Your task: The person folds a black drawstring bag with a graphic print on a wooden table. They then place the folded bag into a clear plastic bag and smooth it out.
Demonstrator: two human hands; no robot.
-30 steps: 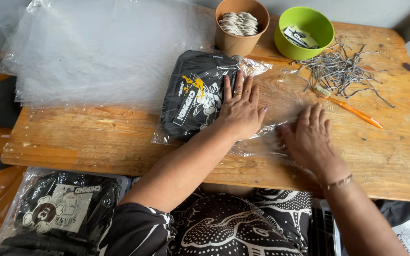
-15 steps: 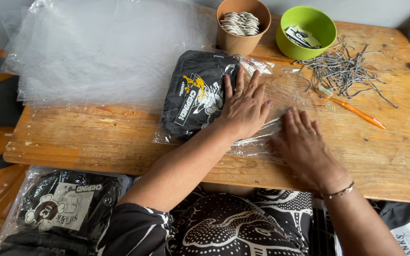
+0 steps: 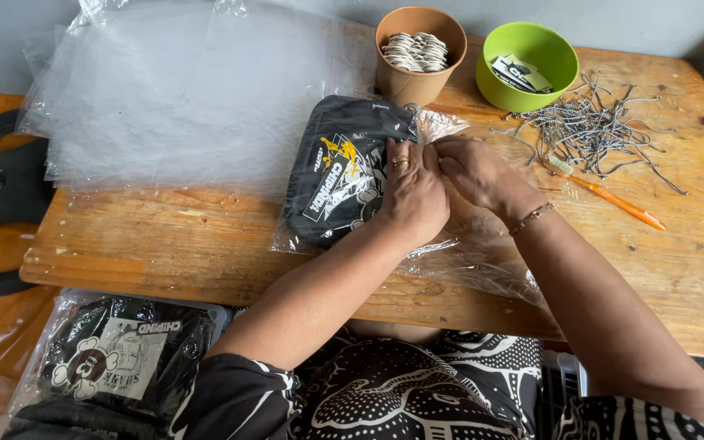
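A folded black garment with a yellow and white print [image 3: 337,171] lies inside a clear plastic bag [image 3: 466,261] on the wooden table [image 3: 165,244]. My left hand [image 3: 413,195], wearing a ring, presses down on the garment's right side. My right hand [image 3: 474,171] meets it at the bag's upper right edge, fingers pinching the plastic beside the left hand's fingertips. The loose end of the bag spreads flat under both forearms toward the table's front edge.
A stack of clear plastic bags [image 3: 189,98] covers the table's left back. A brown paper cup of tags [image 3: 417,53], a green bowl [image 3: 530,65], a heap of grey strings [image 3: 588,130] and an orange pen [image 3: 617,204] lie at the back right. Another bagged black garment [image 3: 116,367] sits below the table's front left.
My right hand has moved from the flat plastic near the front edge up and left to the bag's upper edge, joining my left hand. The left hand has curled its fingers.
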